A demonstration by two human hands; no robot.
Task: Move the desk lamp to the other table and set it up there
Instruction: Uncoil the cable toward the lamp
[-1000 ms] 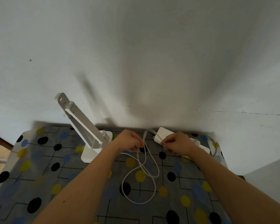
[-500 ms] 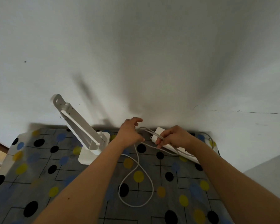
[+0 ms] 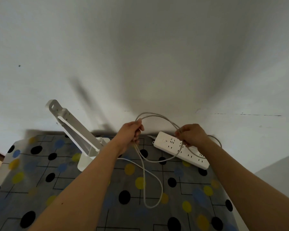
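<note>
One desk lamp (image 3: 77, 130) | left of left hand (image 3: 132, 132), right hand (image 3: 193, 135) | gripping cord (image 3: 150, 114), seemingly its

Lamp (image 3: 83, 139) left of strip (image 3: 182, 150) (tabletop)

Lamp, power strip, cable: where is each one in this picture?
lamp (image 3: 75, 129), head view, on its folded white arm.
power strip (image 3: 165, 144), head view, on its bare end near the switch.
cable (image 3: 150, 206), head view, on the bottom of its lowest loop.
</note>
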